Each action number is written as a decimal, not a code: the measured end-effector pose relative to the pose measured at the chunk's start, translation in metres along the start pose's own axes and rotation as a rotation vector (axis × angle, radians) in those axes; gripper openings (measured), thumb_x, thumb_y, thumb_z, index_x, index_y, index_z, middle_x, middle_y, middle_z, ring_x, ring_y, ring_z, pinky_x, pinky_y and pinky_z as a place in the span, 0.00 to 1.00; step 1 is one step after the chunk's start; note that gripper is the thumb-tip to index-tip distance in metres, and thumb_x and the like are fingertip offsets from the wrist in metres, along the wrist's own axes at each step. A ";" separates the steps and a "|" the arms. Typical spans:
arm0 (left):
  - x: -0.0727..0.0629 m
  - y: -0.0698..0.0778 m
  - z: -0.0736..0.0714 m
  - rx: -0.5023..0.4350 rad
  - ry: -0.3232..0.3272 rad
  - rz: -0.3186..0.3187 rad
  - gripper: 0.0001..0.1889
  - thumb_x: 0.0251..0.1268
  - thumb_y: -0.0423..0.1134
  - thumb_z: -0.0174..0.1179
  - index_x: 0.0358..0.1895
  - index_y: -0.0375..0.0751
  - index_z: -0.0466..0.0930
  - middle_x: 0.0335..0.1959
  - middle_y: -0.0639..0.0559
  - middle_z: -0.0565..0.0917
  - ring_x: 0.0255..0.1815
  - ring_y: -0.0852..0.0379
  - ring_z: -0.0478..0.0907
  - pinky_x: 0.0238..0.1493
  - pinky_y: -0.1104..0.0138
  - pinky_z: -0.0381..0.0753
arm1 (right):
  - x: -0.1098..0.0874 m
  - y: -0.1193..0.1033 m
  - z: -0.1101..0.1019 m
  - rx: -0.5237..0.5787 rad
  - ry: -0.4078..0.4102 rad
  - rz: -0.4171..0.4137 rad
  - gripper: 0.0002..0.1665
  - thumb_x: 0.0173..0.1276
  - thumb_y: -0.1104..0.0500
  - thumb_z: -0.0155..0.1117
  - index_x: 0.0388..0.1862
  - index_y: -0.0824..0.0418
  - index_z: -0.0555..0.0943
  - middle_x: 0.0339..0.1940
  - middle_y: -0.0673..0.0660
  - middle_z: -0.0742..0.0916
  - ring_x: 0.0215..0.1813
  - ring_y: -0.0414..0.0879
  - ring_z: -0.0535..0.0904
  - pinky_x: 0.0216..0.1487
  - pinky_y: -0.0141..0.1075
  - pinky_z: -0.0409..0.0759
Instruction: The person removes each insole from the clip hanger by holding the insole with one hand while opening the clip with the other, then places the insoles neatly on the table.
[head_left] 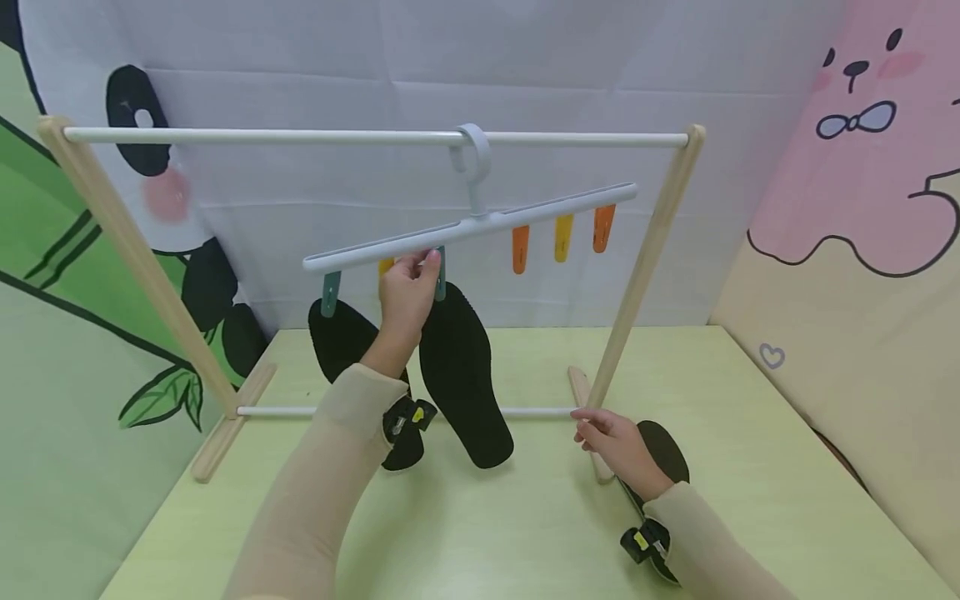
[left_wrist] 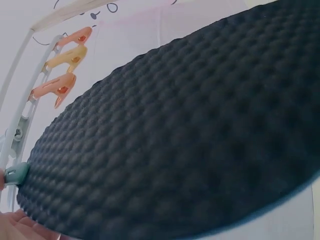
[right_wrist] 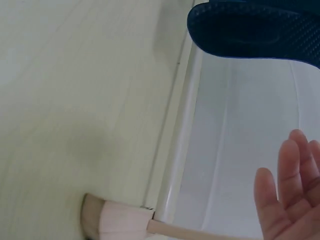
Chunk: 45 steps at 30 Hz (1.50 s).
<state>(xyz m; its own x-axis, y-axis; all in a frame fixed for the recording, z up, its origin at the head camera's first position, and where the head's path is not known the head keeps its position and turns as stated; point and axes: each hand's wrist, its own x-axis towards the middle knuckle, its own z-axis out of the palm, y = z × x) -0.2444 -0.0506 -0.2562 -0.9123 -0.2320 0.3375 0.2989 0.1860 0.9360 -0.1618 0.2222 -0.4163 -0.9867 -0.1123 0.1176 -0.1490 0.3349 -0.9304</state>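
A white hanger [head_left: 525, 218] hooks over the rack's top rail and tilts down to the left. My left hand [head_left: 405, 300] is up at its left half, thumb and fingers pinching a green clip [head_left: 440, 279]. From that clip hangs a black insole [head_left: 461, 375], whose bumpy surface fills much of the left wrist view. Another black insole [head_left: 341, 337] hangs from the green clip [head_left: 330, 294] at the hanger's left end, partly behind my arm. My right hand [head_left: 618, 446] holds nothing, its fingers relaxed near the rack's right foot.
Orange and yellow clips [head_left: 562, 239] line the hanger's right half. The rack has a white top rail [head_left: 262, 136] and wooden legs [head_left: 645, 267]. A dark insole [head_left: 666, 450] lies on the table [head_left: 750, 450] under my right wrist. Printed cloth stands behind.
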 end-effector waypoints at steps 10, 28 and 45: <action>0.001 -0.001 -0.001 -0.009 -0.004 -0.013 0.18 0.71 0.43 0.56 0.53 0.31 0.78 0.40 0.37 0.84 0.37 0.55 0.80 0.33 0.72 0.69 | 0.007 -0.013 0.015 -0.038 -0.044 -0.075 0.13 0.71 0.69 0.54 0.50 0.76 0.77 0.30 0.60 0.84 0.32 0.42 0.78 0.40 0.39 0.80; 0.001 0.002 0.000 -0.162 -0.075 -0.066 0.17 0.73 0.41 0.52 0.50 0.28 0.76 0.21 0.58 0.78 0.27 0.64 0.77 0.45 0.67 0.70 | 0.010 -0.022 0.033 -0.066 -0.069 -0.101 0.15 0.70 0.67 0.54 0.52 0.72 0.78 0.32 0.61 0.85 0.34 0.53 0.80 0.41 0.38 0.78; 0.000 0.004 0.000 -0.145 -0.094 -0.103 0.20 0.71 0.46 0.55 0.52 0.29 0.75 0.20 0.58 0.77 0.25 0.63 0.76 0.38 0.69 0.67 | 0.018 -0.034 0.051 -0.096 -0.165 -0.149 0.18 0.70 0.67 0.51 0.55 0.73 0.77 0.41 0.63 0.85 0.40 0.51 0.81 0.45 0.38 0.77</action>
<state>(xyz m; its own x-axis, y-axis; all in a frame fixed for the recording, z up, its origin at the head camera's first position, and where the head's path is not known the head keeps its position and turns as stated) -0.2435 -0.0494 -0.2526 -0.9603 -0.1509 0.2345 0.2334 0.0250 0.9720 -0.1707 0.1610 -0.4000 -0.9305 -0.3159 0.1854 -0.3054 0.3895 -0.8689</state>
